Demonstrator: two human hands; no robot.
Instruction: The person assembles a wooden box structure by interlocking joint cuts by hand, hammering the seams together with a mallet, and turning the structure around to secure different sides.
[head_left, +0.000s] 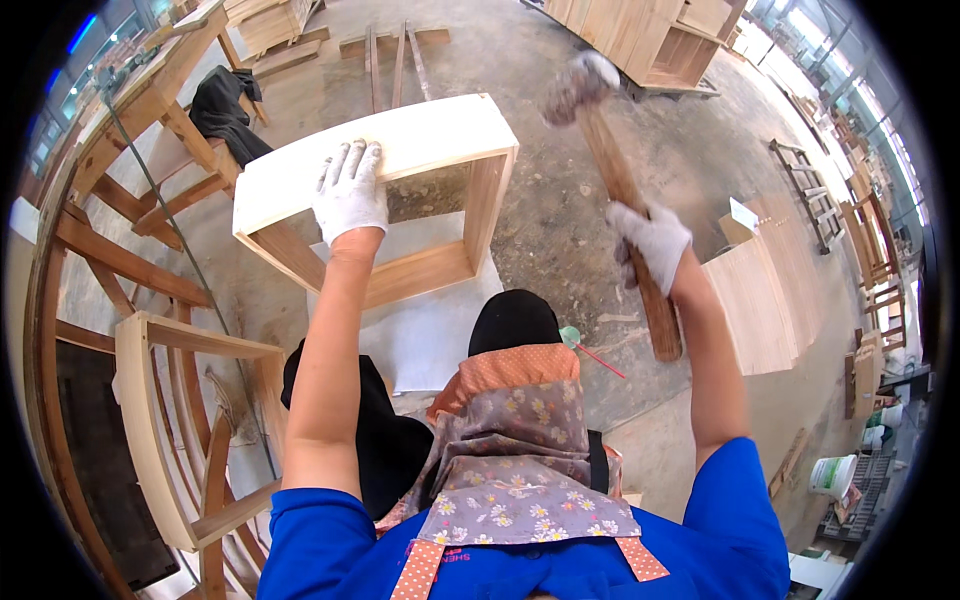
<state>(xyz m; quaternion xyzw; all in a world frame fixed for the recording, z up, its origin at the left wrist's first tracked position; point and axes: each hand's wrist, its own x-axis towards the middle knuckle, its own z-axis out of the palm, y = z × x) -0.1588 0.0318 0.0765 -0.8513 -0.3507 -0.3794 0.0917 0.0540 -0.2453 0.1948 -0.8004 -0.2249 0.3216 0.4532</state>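
A pale wooden drawer frame [425,275] stands on edge in front of me, over a white sheet [415,350] on the floor. My left hand [350,190], in a white glove, rests flat on its upper board with the fingers stretched out. My right hand [652,245], gloved too, is wrapped round the wooden handle of a mallet [615,155]. The mallet is raised to the right of the frame, apart from it, and its head is smeared by motion.
Another wooden frame [150,440] leans at the left by a wooden rack [130,250]. Flat boards [765,290] lie stacked at the right. A wooden cabinet [640,40] stands at the back. Dark cloth [225,110] hangs at the back left. A white bucket [832,476] is at the far right.
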